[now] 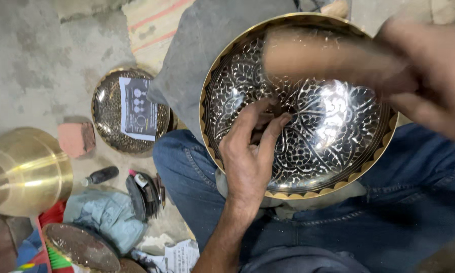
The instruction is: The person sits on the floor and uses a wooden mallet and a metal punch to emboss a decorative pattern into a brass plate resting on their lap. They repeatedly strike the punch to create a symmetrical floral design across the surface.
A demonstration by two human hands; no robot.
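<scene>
A large engraved brass bowl [333,136] with a black and silver leaf pattern and a gold scalloped rim rests on my lap. My left hand [250,151] lies inside its near rim, fingers pinched on a small dark tool held against the engraved surface. My right hand [424,76] is blurred at the upper right, gripping a wooden mallet [328,55] that hangs over the bowl's far side.
A second engraved bowl [111,108] with a printed paper in it lies on the concrete floor to the left. Nearby are a plain brass vessel [25,169], a red brick piece [75,139], a small dark bottle [101,175], cloth [108,217] and a grey slab [197,45].
</scene>
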